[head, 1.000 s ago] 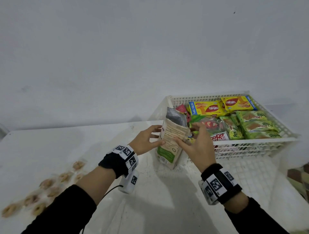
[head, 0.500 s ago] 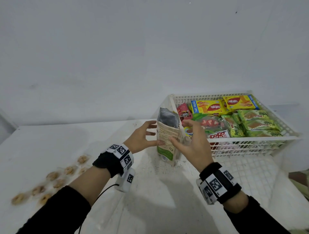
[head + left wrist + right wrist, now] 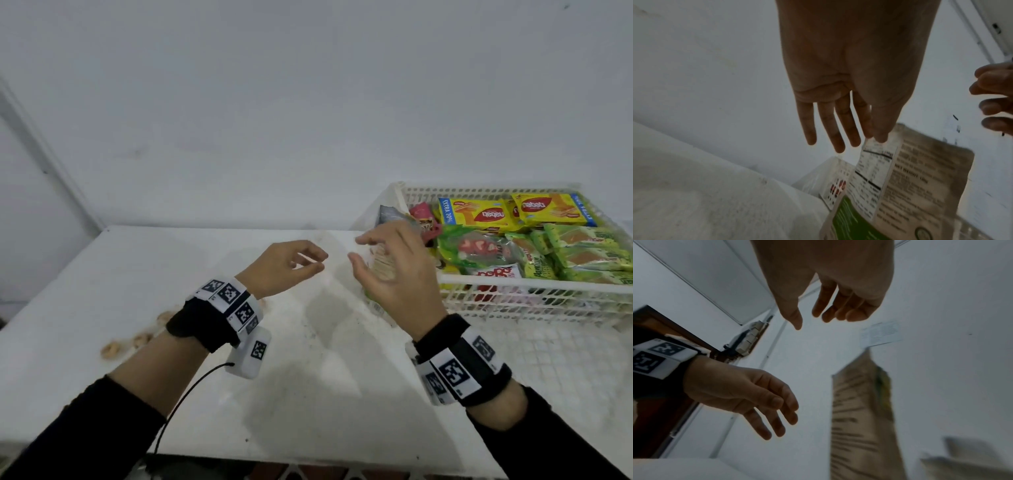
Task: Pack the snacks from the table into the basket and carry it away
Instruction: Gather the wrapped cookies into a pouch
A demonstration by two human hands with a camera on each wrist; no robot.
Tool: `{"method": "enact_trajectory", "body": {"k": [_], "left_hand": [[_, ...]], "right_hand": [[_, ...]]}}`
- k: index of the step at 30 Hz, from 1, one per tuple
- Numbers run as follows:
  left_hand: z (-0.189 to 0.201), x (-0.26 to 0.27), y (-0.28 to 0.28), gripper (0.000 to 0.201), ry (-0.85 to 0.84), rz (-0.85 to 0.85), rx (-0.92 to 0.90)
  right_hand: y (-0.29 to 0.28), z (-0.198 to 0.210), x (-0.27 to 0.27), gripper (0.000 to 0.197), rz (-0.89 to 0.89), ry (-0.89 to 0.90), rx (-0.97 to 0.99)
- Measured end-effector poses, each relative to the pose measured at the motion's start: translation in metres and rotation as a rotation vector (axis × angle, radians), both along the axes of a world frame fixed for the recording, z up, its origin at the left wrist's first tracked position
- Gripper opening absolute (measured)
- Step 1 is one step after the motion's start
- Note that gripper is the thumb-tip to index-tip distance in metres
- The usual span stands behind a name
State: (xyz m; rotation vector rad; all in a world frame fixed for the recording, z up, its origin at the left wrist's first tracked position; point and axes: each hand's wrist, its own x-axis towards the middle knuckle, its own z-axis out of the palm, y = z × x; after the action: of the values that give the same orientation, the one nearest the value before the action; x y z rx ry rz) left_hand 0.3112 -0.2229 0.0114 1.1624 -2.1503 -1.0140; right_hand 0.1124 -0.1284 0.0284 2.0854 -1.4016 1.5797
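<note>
Neither hand grips anything: the left hand [image 3: 286, 265] hangs loosely curled above the table [image 3: 308, 394], and the right hand [image 3: 394, 274] is spread, fingers relaxed, just in front of the paper pouch [image 3: 900, 186]. The pouch stands upright outside the basket [image 3: 534, 294], against its near left corner, and appears unpacked. The basket already contains many wrapped snacks [image 3: 486, 214]. A clear packet of round biscuits [image 3: 137, 341] lies on the table to the left. Remaining, by judgement: pouch, biscuits, then carrying.
</note>
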Motion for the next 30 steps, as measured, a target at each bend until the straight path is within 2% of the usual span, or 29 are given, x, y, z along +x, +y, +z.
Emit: {"method": "enact_trajectory", "body": {"k": [2,5,9,11,13,15,17,19,22,25,27,30], "left_hand": [[0.000,0.032,0.003,0.015,-0.085,0.009,0.001],[-0.014,0.078,0.013,0.017,-0.195,0.021,0.005],[-0.047,0.126,0.029,0.013,-0.348,-0.009,0.075],[-0.060,0.145,0.034,0.013,-0.404,-0.033,0.115],[-0.066,0.157,0.036,0.021,-0.436,-0.048,0.127],[-0.068,0.162,0.038,0.029,-0.447,-0.051,0.122],[-0.069,0.166,0.037,0.032,-0.425,-0.054,0.129],[-0.070,0.171,0.034,0.035,-0.412,-0.068,0.117],[-0.069,0.177,0.027,0.041,-0.373,-0.061,0.064],[-0.066,0.180,0.022,0.047,-0.233,0.018,0.014],[-0.062,0.179,0.021,0.050,-0.111,0.061,0.048],[-0.061,0.177,0.019,0.064,-0.112,-0.013,0.114]], "right_hand": [[-0.004,-0.013,0.024,0.018,0.095,0.009,0.143],[-0.014,-0.047,0.056,0.023,0.185,0.032,0.488],[-0.021,-0.083,0.096,0.026,0.176,0.173,0.902],[-0.021,-0.093,0.113,0.054,0.056,0.320,1.146],[-0.022,-0.099,0.127,0.076,-0.078,0.370,1.311],[-0.024,-0.103,0.137,0.068,-0.146,0.317,1.337],[-0.027,-0.101,0.142,0.042,-0.163,0.188,1.315],[-0.026,-0.093,0.145,0.027,-0.171,0.074,1.278],[-0.024,-0.081,0.147,0.030,-0.229,0.091,1.150],[-0.024,-0.068,0.151,0.029,-0.207,-0.065,1.002],[-0.026,-0.062,0.159,0.027,-0.189,-0.116,0.964],[-0.030,-0.059,0.175,0.026,-0.186,-0.193,0.925]]}}
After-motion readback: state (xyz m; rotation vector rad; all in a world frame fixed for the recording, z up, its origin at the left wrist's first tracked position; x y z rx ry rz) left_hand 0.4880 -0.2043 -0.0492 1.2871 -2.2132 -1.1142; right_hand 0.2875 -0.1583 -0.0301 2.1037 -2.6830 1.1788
